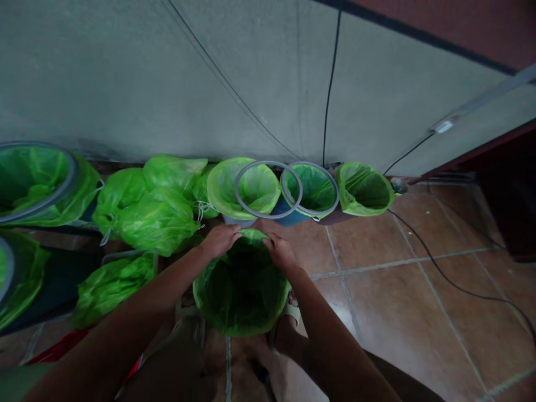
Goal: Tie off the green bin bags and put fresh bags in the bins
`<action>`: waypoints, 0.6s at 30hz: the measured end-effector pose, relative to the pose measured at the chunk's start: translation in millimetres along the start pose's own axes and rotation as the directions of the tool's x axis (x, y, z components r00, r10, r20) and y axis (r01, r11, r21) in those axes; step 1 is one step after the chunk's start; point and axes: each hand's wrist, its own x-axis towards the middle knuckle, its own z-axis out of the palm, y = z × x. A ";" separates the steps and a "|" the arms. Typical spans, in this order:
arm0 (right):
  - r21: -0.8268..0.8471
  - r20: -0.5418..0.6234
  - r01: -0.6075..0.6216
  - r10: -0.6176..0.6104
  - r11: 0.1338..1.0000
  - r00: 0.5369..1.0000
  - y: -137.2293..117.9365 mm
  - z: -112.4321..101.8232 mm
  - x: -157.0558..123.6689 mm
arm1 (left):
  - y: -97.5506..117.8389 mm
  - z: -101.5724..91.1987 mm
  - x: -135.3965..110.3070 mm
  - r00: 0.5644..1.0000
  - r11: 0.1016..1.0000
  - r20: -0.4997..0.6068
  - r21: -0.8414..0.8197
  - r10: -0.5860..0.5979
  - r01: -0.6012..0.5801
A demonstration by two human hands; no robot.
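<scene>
A small bin lined with a green plastic bag [242, 290] stands on the tiled floor between my legs. My left hand [220, 239] grips the bag's edge at the far left of the rim, fingers curled over it. My right hand [280, 251] pinches the bag's edge at the far right of the rim. Both hands are closed on the green plastic. The inside of the bin looks dark, with nothing visible in it.
Three more green-lined bins [245, 190] [312, 192] [364, 190] stand along the grey wall; two carry grey rings [268, 190]. Tied full green bags [151, 206] lie left. Larger lined bins [36, 181] are at far left. A black cable [452, 279] crosses the floor at right.
</scene>
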 end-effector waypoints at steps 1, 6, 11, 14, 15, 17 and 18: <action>-0.068 0.014 -0.016 0.017 0.998 1.000 -1.5 1.0 -2.3 | -2.3 0.7 -0.8 1.000 1.000 0.004 -0.006 0.011 -0.011; -0.271 -0.002 -0.145 0.150 0.952 0.989 -7.5 10.5 -10.9 | -1.7 3.1 -0.2 0.999 0.999 0.012 0.007 -0.032 0.032; -0.020 -0.079 -0.158 0.155 0.987 0.985 -2.4 7.2 -14.7 | -1.4 -4.6 -8.4 0.996 0.996 -0.006 -0.027 -0.091 0.091; 0.380 -0.193 -0.233 0.323 0.895 0.926 2.8 -8.2 2.0 | -5.8 -16.2 -12.8 0.994 0.991 -0.019 -0.081 -0.110 0.108; 0.515 -0.203 -0.254 0.404 0.819 0.892 3.3 -14.4 12.0 | -7.1 -20.4 -13.2 0.991 0.985 -0.025 -0.115 -0.130 0.127; 0.734 -0.140 -0.268 0.526 0.624 0.839 1.7 -26.4 35.8 | -9.0 -27.9 -12.3 0.984 0.965 -0.045 -0.210 -0.172 0.159; 0.801 -0.089 -0.265 0.545 0.536 0.834 -0.4 -31.9 47.8 | -9.4 -31.1 -11.5 0.980 0.950 -0.057 -0.265 -0.190 0.168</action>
